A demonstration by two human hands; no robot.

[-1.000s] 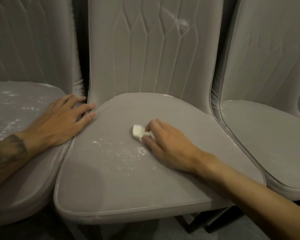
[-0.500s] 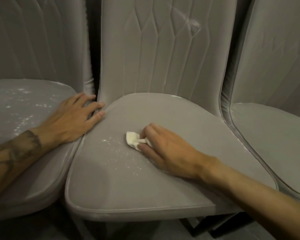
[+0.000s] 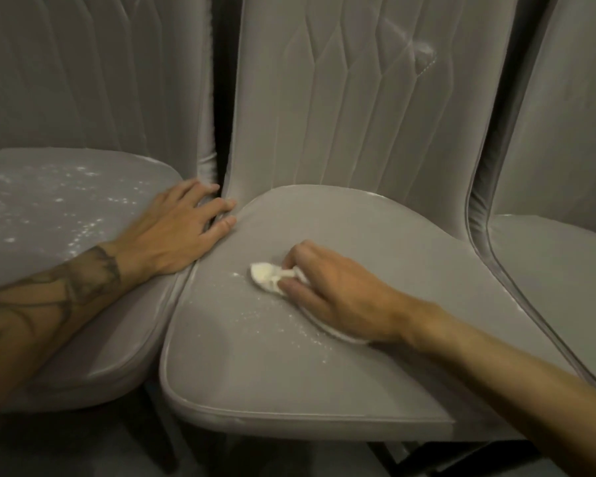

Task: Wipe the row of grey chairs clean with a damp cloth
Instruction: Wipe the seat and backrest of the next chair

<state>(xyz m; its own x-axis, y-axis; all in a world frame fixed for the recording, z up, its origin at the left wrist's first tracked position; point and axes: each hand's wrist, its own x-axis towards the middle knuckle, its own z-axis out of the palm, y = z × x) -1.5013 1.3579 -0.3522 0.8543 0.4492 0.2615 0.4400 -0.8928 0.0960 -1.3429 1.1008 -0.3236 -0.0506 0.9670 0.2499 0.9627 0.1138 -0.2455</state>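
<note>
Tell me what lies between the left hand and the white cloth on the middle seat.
In the head view, only the middle chair's grey seat, with a few white specks close to the cloth.

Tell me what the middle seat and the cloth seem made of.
Middle seat: grey upholstery, likely velvet or faux suede; soft sheen, piped edge. Cloth: small white crumpled wad, fabric or tissue; cannot tell which.
</note>
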